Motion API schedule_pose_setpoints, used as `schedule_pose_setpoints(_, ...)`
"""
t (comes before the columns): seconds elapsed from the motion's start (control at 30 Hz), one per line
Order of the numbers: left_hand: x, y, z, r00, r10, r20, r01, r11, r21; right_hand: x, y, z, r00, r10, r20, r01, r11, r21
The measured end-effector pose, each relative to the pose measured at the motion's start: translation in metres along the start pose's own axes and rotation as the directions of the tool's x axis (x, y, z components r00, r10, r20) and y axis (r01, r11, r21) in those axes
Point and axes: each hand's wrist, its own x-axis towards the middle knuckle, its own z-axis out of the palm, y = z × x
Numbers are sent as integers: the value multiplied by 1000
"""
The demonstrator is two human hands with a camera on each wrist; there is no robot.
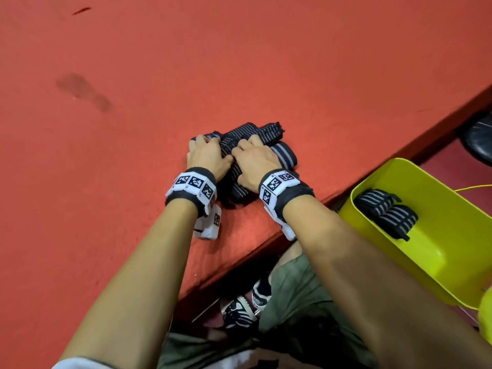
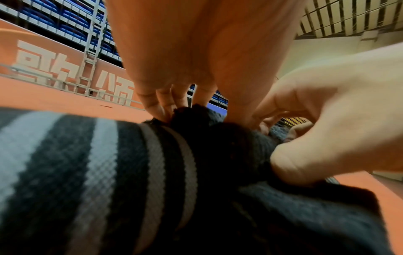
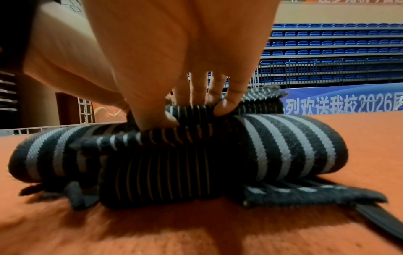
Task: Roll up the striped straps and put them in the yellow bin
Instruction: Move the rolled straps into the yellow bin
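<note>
- The striped strap (image 1: 241,137) I'm working lies on the red platform (image 1: 319,75) near its edge, long axis running from close to me away and to the right.
- My left hand (image 1: 206,155) and right hand (image 1: 254,161) sit side by side, palms down, fingers curled and pinching its folds.
- Beside my right hand lies a rolled strap (image 1: 285,155).
- Further right, below the edge, the yellow bin (image 1: 439,249) holds rolled straps (image 1: 386,211).

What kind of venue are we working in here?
Probably an indoor sports arena: tiers of blue seats behind a railing, printed banners along the edge, and a red carpeted platform under the straps.
</note>
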Motion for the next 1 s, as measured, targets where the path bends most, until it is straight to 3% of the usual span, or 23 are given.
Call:
schedule_pose_setpoints(0.1,2,-7,3,1000,-20,-8,19,999,-38,-3,1,3,999,7,-42,-6,1000,23)
schedule_pose_setpoints(0.2,-2,-13,1,1000,-4,-21,0,984,-181,-7,7,-1,998,-7,-64,11,998,57)
schedule_pose_setpoints(0.37,-12,-11,-22,989,-17,-145,-42,919,-392,-22,27,-20,991,-33,-126,73,942,329)
schedule_pose_setpoints(0.47,-18,8,-45,961,-58,-271,-104,829,-549,-34,40,-42,967,111,-229,35,833,553)
schedule_pose_setpoints(0.53,-20,31,-57,954,-13,-299,-177,782,-597,-44,53,-57,932,259,-252,-9,713,701)
schedule_pose_setpoints(0.63,-16,81,-55,969,140,-201,-242,681,-691,-62,88,-73,865,440,-242,-67,578,813)
schedule_pose_setpoints(0.77,-17,161,-20,954,298,44,-100,453,-886,-95,137,-80,802,576,-156,-96,383,919)
schedule_pose_setpoints(0.93,-20,231,48,897,352,268,69,487,-871,-140,199,-57,651,759,7,-194,157,968)
schedule_pose_setpoints(1.0,-20,251,76,850,380,364,130,519,-845,-161,220,-46,601,793,98,-250,71,966)
